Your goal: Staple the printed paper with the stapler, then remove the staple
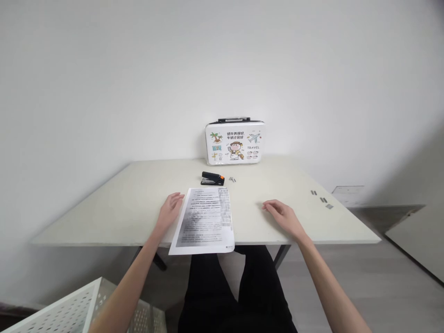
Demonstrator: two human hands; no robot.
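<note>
A stack of printed paper sheets (204, 219) lies on the table in front of me, its near edge reaching past the table's front edge. My left hand (170, 210) rests beside the left side of the sheets, fingers stretched out and holding nothing. To the right, apart from the paper, my right hand (282, 216) lies on the table with loosely bent fingers and nothing visible in it. Just beyond the sheets sits a black stapler (212, 179) with an orange part at its right end. Small strips of staples (232, 179) lie next to the stapler.
A white case (235, 143) with cartoon prints and a black handle stands against the wall at the back of the white table (104, 203). More staple strips (323, 200) lie near the right edge. At lower left on the floor is a perforated white basket (83, 305).
</note>
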